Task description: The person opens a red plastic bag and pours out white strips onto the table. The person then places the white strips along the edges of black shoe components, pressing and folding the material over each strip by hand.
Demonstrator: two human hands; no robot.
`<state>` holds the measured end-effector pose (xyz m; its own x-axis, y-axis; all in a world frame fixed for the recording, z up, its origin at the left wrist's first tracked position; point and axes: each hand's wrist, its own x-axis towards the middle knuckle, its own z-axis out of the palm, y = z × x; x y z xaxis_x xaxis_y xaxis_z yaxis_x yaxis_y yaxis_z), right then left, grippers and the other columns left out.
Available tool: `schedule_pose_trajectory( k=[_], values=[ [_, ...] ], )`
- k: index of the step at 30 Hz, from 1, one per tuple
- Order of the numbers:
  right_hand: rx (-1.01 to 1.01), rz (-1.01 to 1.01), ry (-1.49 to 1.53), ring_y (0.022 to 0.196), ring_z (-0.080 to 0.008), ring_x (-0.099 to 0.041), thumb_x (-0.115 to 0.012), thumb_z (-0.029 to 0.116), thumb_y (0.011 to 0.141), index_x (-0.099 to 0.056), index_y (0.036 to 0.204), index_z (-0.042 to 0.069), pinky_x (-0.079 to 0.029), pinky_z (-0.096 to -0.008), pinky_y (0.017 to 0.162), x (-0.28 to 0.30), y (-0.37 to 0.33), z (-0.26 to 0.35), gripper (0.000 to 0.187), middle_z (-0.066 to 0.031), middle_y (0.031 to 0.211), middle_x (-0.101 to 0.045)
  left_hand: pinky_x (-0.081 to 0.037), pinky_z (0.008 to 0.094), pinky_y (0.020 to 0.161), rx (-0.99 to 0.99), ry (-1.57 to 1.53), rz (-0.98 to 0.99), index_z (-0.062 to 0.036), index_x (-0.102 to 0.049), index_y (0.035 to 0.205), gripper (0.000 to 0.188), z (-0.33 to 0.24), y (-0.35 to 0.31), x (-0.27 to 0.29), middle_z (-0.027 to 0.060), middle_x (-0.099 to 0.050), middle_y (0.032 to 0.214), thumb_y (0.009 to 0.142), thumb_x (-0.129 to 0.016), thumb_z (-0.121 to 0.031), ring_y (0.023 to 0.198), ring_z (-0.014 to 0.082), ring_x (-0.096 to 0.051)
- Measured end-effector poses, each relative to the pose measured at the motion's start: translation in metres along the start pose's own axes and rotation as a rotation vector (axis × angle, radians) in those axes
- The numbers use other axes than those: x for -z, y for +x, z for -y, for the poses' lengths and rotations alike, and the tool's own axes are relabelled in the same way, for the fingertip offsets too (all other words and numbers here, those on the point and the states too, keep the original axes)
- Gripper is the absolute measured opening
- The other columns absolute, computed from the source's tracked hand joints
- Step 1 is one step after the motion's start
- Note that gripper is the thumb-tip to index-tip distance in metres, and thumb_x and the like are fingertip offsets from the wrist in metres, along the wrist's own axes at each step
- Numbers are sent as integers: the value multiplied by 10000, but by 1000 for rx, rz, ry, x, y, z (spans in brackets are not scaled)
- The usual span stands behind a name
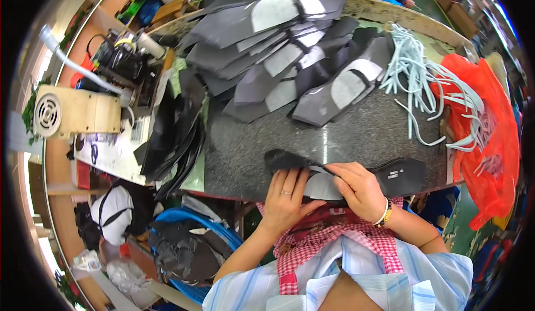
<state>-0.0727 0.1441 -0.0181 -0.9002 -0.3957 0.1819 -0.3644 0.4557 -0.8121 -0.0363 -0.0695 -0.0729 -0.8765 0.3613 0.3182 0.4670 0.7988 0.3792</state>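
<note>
A dark, thin leather-like panel [290, 158] with a light grey half-round patch [322, 186] lies at the table's near edge. My left hand [287, 198], with a ring on one finger, holds the panel's left part, its fingers on top and its thumb pointing toward the patch. Closed on the edge right of the patch is my right hand [359, 189]; its fingertips are partly hidden. A flat black piece [398, 176] with small white print lies beside the right hand. Beyond both hands, several dark panels with white half-round patches are piled in a stack [262, 49].
Pale blue strips [409, 66] hang over the table's right side, some in a red plastic bag [485, 127]. Black pieces [181, 127] are heaped at the left edge, near a sewing-type machine [120, 60] and a beige box [78, 110]. Below left stands a blue basket [223, 230] of dark scraps.
</note>
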Motion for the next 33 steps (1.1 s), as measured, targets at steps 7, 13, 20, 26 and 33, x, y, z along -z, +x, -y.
schedule_pose_trajectory(
  k=[7,13,20,26,33],
  values=[
    [-13,-18,-10,966,-360,-628,-582,70,919,-637,1144,-34,-505,-402,848,-2,7,1,254,-201,1110,-660,-415,484,1035,1,-59,-34,72,-470,1342,848,1,6,4,229,-474,1345,702,-791,-382,1225,410,-480],
    [-17,9,-50,967,-361,-629,-607,53,888,-634,1142,-36,-506,-404,853,-2,4,-1,270,-200,1108,-666,-420,472,1038,41,-63,25,61,-492,1329,807,0,4,5,222,-436,1374,703,-794,-348,1263,403,-444],
    [54,-10,-44,965,-345,-633,-620,58,879,-651,1122,-21,-514,-405,844,-3,5,-3,258,-179,1112,-674,-435,485,1022,12,-40,48,57,-524,1291,775,3,8,10,235,-501,1288,675,-813,-316,1216,449,-474],
    [120,-9,-47,925,-308,-635,-650,51,839,-652,1137,-18,-521,-384,833,-7,-3,-7,306,-163,1144,-673,-447,439,1012,37,67,106,60,-564,1246,707,-6,14,25,224,-535,1272,721,-802,-351,1202,397,-514],
    [388,142,-462,981,-259,-593,-570,129,776,-618,1165,-38,-468,-365,881,-16,-15,-15,426,-186,1264,-604,-509,257,705,739,-893,148,-24,-651,973,271,28,64,59,21,-683,917,850,-776,-231,780,84,-611]
  ],
)
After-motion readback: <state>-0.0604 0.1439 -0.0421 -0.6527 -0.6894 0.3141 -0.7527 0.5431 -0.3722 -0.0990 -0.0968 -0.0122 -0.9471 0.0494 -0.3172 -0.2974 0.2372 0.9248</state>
